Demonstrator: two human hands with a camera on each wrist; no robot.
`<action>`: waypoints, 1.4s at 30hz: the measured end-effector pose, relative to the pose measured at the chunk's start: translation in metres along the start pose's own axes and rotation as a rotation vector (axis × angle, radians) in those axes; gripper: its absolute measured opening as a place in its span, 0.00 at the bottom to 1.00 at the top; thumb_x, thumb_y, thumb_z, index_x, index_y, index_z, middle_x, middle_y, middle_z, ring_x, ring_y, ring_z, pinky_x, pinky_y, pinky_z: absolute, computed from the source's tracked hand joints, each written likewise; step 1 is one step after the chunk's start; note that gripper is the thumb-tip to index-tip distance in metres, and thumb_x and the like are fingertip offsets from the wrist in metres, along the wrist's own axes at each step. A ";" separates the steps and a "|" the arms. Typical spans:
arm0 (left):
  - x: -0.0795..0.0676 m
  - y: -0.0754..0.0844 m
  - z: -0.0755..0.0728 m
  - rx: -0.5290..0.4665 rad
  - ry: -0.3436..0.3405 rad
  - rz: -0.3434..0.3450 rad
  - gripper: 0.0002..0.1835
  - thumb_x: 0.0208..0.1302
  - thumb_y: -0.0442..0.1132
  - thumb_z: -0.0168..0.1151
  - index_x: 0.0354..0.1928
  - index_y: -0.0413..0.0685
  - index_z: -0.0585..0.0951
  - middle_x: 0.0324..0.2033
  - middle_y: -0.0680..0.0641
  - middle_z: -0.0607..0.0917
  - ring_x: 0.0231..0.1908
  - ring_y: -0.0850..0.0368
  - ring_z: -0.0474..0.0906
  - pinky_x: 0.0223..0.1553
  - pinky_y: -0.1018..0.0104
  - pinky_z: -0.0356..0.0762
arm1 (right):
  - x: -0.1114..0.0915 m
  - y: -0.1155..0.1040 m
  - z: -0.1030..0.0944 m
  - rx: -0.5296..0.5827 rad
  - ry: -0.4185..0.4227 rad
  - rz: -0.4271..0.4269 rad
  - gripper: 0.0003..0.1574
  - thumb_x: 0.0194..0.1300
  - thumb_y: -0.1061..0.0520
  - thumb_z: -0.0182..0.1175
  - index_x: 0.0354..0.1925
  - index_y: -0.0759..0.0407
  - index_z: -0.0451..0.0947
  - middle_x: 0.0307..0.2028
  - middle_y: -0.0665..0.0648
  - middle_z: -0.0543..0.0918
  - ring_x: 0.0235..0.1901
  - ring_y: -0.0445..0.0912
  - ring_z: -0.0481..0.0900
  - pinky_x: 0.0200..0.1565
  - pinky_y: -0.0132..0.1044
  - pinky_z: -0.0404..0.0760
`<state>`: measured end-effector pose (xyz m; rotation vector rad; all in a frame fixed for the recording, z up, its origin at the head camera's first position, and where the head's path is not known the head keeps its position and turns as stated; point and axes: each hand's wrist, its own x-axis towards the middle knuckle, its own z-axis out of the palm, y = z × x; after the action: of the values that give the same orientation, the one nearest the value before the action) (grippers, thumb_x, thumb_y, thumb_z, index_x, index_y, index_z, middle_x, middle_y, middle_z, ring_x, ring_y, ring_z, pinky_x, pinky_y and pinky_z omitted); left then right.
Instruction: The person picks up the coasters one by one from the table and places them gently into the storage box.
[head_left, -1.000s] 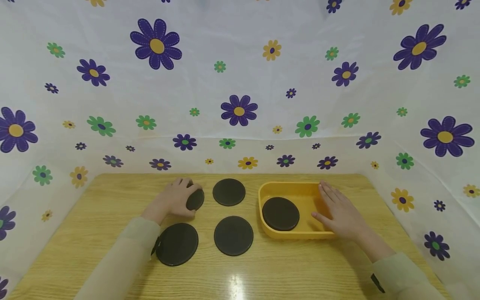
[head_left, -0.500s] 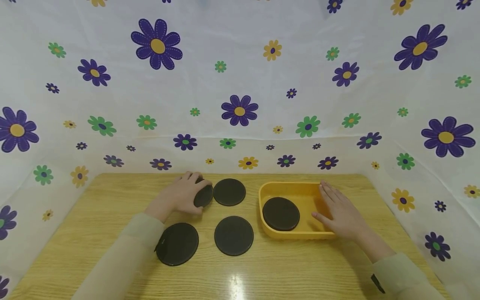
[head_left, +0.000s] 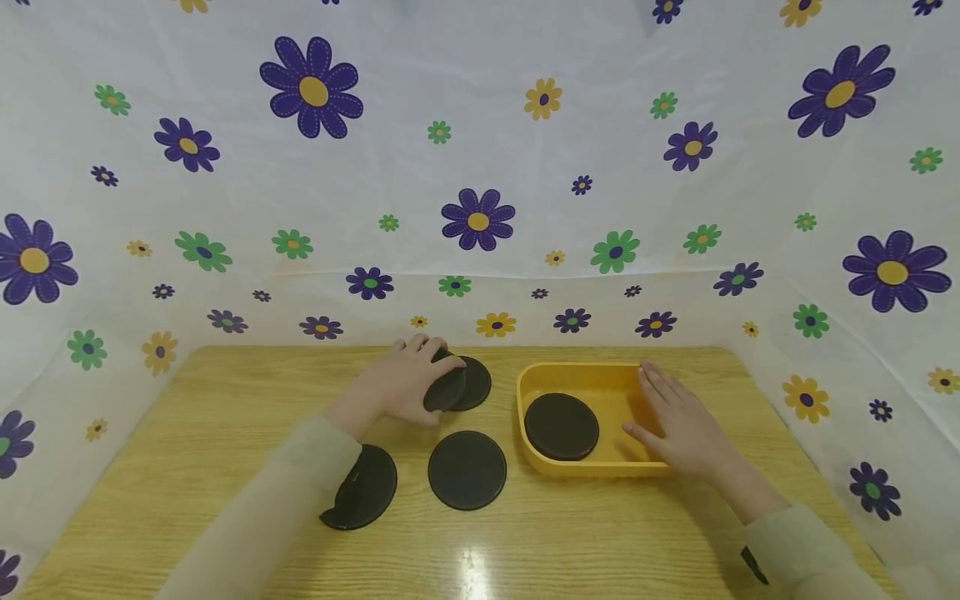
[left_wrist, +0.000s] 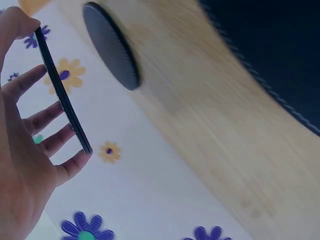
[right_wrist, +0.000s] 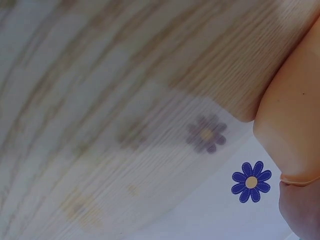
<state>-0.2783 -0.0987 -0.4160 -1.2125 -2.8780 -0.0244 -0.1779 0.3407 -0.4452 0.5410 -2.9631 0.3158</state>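
Observation:
My left hand [head_left: 401, 385] grips a round black coaster [head_left: 446, 388] by its edges, thumb on one side and fingertips on the other. In the left wrist view the held coaster [left_wrist: 62, 92] appears edge-on, raised off the table. It overlaps a second black coaster [head_left: 477, 383] lying at the back in the head view. My right hand [head_left: 682, 425] rests with straight fingers on the right end of a yellow tray [head_left: 585, 468], thumb over its inside. One black coaster [head_left: 562, 427] lies flat in the tray's left half.
Two more black coasters lie nearer the front, the middle coaster [head_left: 467, 471] and a left coaster [head_left: 371, 490] partly hidden by the left sleeve [head_left: 300, 475]. A flowered white cloth [head_left: 480, 150] rises behind the wooden table [head_left: 570, 533] and along its sides.
My left hand has carried its coaster to the right, from the back left until it overlaps the back middle coaster in the head view. The right hand and tray have stayed in place.

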 end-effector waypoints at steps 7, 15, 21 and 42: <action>0.021 0.019 -0.008 0.017 -0.028 0.044 0.44 0.55 0.59 0.73 0.76 0.61 0.71 0.71 0.39 0.71 0.71 0.37 0.66 0.71 0.36 0.67 | 0.000 0.000 0.000 0.001 0.001 0.000 0.57 0.76 0.36 0.58 0.80 0.75 0.53 0.82 0.74 0.54 0.81 0.69 0.53 0.85 0.48 0.41; 0.039 0.039 -0.017 0.035 -0.037 0.107 0.45 0.56 0.61 0.72 0.76 0.63 0.70 0.72 0.41 0.71 0.70 0.38 0.66 0.66 0.39 0.70 | -0.002 0.002 0.001 0.012 -0.025 0.011 0.57 0.77 0.36 0.56 0.81 0.75 0.51 0.82 0.74 0.52 0.82 0.69 0.51 0.84 0.41 0.33; 0.054 0.057 -0.021 0.045 -0.034 0.147 0.46 0.56 0.62 0.72 0.77 0.64 0.69 0.73 0.41 0.69 0.71 0.39 0.65 0.68 0.39 0.71 | -0.002 0.002 0.001 0.004 -0.017 0.007 0.57 0.77 0.36 0.57 0.81 0.75 0.51 0.82 0.74 0.52 0.82 0.69 0.52 0.85 0.48 0.40; 0.102 0.121 -0.016 0.155 -0.064 0.244 0.44 0.60 0.68 0.67 0.78 0.70 0.67 0.75 0.46 0.68 0.72 0.46 0.65 0.70 0.47 0.71 | 0.000 0.002 0.000 0.012 -0.037 0.023 0.58 0.77 0.35 0.56 0.81 0.74 0.50 0.83 0.73 0.51 0.82 0.68 0.50 0.84 0.55 0.46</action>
<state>-0.2628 0.0585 -0.3968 -1.5458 -2.6994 0.2403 -0.1788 0.3424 -0.4459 0.5208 -3.0071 0.3296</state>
